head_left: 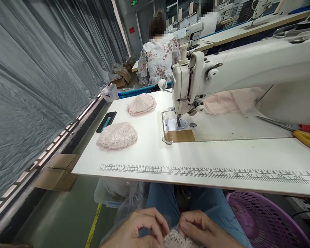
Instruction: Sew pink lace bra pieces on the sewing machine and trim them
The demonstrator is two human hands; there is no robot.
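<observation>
Low in the view, above my lap, my left hand and my right hand pinch a piece of pale pink lace fabric between them. Its lower part runs out of the picture. On the white table lie a stack of lace pieces and, farther back, a second stack of pale pink pieces. The sewing machine stands in front of me, with no fabric under its needle. More pink fabric lies behind the machine's arm.
Scissors with yellow and red handles lie at the table's right. A dark phone rests at the left. Below are a purple basket, a plastic bin and a cardboard box. Another person sits ahead, facing away.
</observation>
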